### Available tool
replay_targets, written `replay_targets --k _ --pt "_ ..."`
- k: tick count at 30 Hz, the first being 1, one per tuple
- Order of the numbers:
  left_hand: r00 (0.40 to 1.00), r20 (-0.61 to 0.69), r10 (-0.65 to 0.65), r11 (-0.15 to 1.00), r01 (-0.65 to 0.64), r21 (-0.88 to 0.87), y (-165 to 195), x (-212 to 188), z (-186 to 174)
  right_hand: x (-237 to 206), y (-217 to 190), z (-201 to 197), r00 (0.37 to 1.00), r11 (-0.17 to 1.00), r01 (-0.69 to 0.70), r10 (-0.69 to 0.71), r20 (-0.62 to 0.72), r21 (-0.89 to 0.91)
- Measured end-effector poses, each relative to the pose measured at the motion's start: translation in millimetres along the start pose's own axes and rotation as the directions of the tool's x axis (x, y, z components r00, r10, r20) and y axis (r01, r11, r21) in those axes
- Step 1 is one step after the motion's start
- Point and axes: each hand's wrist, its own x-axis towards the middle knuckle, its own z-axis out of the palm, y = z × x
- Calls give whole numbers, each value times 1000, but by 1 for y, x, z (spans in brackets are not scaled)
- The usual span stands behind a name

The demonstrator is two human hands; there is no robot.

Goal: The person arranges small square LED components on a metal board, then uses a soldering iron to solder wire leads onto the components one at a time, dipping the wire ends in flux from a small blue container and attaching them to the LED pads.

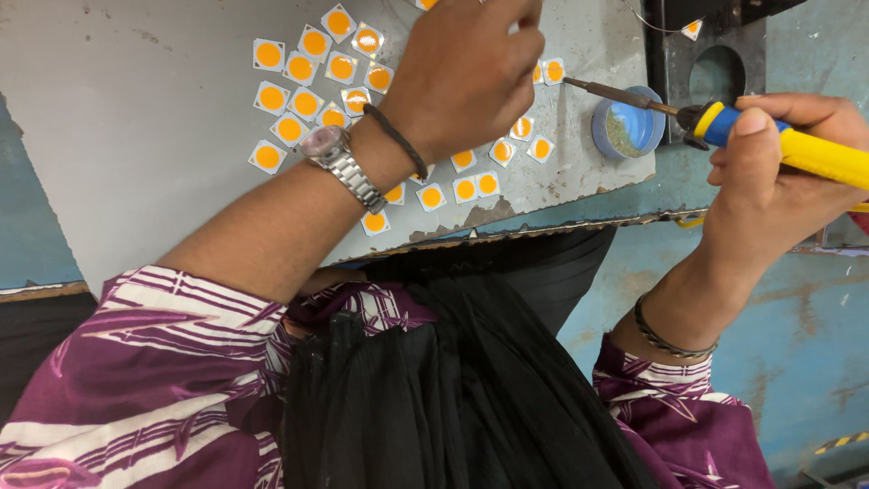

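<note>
Head view: right hand (769, 172) clamped on yellow-handled soldering iron (724, 122), left hand (471, 72) closed over orange-centred white square chips (308, 100).

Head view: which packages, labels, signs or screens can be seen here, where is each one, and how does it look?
No labels, signs or screens show.
Small tin: on the grey board at its right edge, near the soldering iron tip; round, open, blue wall, greenish-grey inside.
</note>
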Motion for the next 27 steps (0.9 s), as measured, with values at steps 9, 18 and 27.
replay_targets --k 9,18,27 --pt "990 89 -105 993 109 -38 -22 2 -10 -4 10 -6 995 999 22 -19 -94 28" --pt "996 84 -22 998 17 65 -18 1 -9 1 1 5 998 999 53 -52 -41 9" --pt "997 83 4 999 -8 40 -14 0 -8 8 -5 14 999 998 53 -53 9 47"
